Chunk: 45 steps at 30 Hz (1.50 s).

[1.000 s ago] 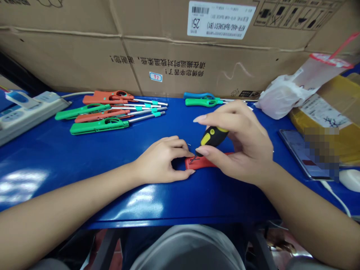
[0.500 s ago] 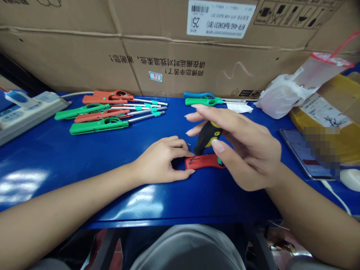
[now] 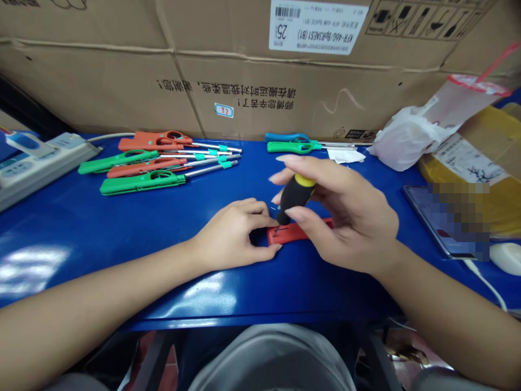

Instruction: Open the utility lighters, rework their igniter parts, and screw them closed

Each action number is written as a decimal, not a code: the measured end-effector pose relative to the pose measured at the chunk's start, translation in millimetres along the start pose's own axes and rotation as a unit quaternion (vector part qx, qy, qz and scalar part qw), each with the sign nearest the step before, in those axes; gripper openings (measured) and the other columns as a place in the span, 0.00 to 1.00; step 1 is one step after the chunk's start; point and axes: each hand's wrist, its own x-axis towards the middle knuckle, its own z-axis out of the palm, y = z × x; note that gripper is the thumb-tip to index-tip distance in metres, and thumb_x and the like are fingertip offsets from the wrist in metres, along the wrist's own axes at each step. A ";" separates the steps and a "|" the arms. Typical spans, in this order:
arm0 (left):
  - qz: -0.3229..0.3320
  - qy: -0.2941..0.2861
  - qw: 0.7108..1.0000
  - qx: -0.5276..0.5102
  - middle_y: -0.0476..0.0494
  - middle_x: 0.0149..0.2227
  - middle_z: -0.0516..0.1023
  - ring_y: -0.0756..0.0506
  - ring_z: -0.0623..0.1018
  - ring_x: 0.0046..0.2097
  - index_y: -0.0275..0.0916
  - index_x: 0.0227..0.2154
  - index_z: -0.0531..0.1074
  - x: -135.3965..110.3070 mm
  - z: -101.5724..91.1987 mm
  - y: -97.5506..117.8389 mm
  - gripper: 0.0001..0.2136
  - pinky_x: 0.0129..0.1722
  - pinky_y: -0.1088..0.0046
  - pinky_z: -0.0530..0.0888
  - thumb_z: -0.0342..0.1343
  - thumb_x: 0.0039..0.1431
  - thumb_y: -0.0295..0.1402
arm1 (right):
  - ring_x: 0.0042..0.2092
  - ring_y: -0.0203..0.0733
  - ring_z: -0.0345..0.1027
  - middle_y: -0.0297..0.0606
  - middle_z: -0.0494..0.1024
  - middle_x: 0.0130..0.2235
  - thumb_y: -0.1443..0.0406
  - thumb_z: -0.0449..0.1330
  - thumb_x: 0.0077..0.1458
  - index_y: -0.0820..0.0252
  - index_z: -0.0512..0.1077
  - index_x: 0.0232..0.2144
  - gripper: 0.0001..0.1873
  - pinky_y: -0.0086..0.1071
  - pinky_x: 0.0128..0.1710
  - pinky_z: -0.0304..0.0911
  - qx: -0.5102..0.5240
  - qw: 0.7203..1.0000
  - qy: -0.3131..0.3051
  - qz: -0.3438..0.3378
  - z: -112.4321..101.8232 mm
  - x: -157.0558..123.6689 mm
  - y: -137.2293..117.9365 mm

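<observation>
On my feed a large cardboard carton (image 3: 101, 92) fills the back, standing against a blue table (image 3: 81, 228). A white plastic bag (image 3: 407, 144) sits at the back right, and a tablet (image 3: 423, 217) lies on the right, partly pixelated, with a white computer mouse (image 3: 504, 258) just beyond it. A power strip (image 3: 44, 163) lies at the far left. Long utility lighters (image 3: 142, 179) in red and green lie side by side at the back, their metal nozzles pointing right.

In front of me, the red lighter body (image 3: 293, 233) lies flat on the table near its front edge, between the two hands. Its long axis runs almost straight across my view, rising slightly to the right, and its far end passes under the right hand. The left hand (image 3: 232, 233) is curled narrowly around its left end, with the fingertips (image 3: 277, 247) touching it. The right hand (image 3: 350, 222) pinches a black-and-yellow screwdriver (image 3: 295, 198), which leans with its handle up and right. Its thin metal tip (image 3: 277, 231) points down and left, into the lighter's left end.
</observation>
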 end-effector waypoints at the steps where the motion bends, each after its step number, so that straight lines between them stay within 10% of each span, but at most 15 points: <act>1: 0.000 -0.002 1.000 -0.003 0.43 0.38 0.81 0.41 0.80 0.41 0.38 0.38 0.81 0.1 0.0 0.0 0.08 0.44 0.62 0.77 0.66 0.58 0.35 | 0.49 0.45 0.78 0.41 0.81 0.53 0.67 0.62 0.65 0.51 0.69 0.61 0.23 0.42 0.48 0.79 -0.009 1.000 0.016 -0.016 0.4 0.1 1.4; 10: -0.007 -0.008 1.000 -0.012 0.44 0.38 0.81 0.42 0.80 0.42 0.39 0.36 0.81 0.3 0.1 0.9 0.05 0.43 0.63 0.76 0.66 0.58 0.33 | 0.57 0.44 0.75 0.41 0.79 0.59 0.71 0.56 0.67 0.55 0.67 0.64 0.24 0.43 0.60 0.72 -0.033 0.998 -0.052 -0.033 -4.3 3.9 -2.5; 15: -0.028 0.001 1.000 -0.002 0.44 0.38 0.80 0.42 0.80 0.41 0.39 0.37 0.81 0.3 1.0 3.7 0.06 0.44 0.63 0.77 0.66 0.57 0.33 | 0.47 0.46 0.77 0.38 0.83 0.45 0.64 0.69 0.60 0.55 0.75 0.53 0.19 0.42 0.51 0.76 -0.075 0.996 0.033 -0.025 -1.2 5.3 -4.0; 22: -0.022 0.002 1.000 0.007 0.44 0.36 0.80 0.42 0.79 0.39 0.39 0.35 0.81 -0.8 1.3 2.3 0.05 0.41 0.64 0.75 0.66 0.58 0.34 | 0.59 0.47 0.74 0.41 0.73 0.64 0.69 0.55 0.68 0.50 0.64 0.65 0.25 0.45 0.59 0.74 -0.002 0.998 -0.042 0.046 -0.8 1.2 -5.3; 30: -0.029 -0.001 1.000 -0.007 0.45 0.35 0.79 0.43 0.79 0.38 0.37 0.34 0.80 -0.8 1.3 6.5 0.06 0.39 0.65 0.75 0.66 0.58 0.34 | 0.44 0.42 0.75 0.32 0.82 0.45 0.65 0.69 0.60 0.48 0.72 0.55 0.22 0.40 0.46 0.76 -0.026 0.999 0.029 -0.020 3.2 0.7 1.6; 45: -0.039 -0.034 0.997 0.052 0.45 0.36 0.80 0.41 0.79 0.40 0.41 0.39 0.81 -1.8 -7.2 5.3 0.09 0.42 0.64 0.74 0.64 0.59 0.39 | 0.51 0.45 0.78 0.34 0.80 0.54 0.72 0.63 0.61 0.45 0.70 0.55 0.23 0.42 0.50 0.79 0.081 0.995 0.023 0.045 -4.4 2.6 -6.2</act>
